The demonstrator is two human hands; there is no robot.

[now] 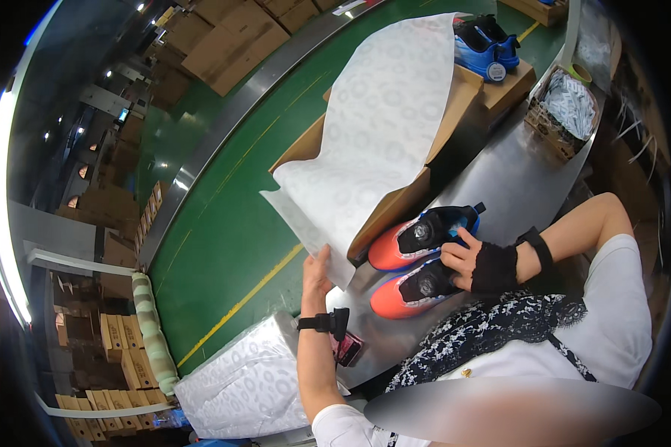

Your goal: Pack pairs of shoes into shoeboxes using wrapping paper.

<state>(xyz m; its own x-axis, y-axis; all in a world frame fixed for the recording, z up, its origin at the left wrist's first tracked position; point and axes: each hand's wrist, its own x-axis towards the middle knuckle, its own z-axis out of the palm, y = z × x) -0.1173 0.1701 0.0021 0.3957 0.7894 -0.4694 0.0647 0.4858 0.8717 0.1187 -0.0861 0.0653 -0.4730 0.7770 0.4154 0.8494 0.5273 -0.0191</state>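
Observation:
My left hand (317, 271) grips the near edge of a white patterned tissue paper sheet (384, 104). The sheet drapes over an open cardboard shoebox (395, 216) and hides most of its inside. Side by side on the metal surface lie two orange-red and black sneakers, the farther sneaker (395, 249) and the nearer sneaker (397, 298). My right hand (466, 259), in a black fingerless wrist cover, has its fingers curled at the heel openings of both sneakers. Clear crumpled filling shows inside the shoes.
A green conveyor belt (224, 223) runs along the far side. Blue sneakers (488, 48) sit on another box at the top right, near a carton of small white packets (566, 104). A stack of patterned tissue paper (238, 380) lies left of my left forearm.

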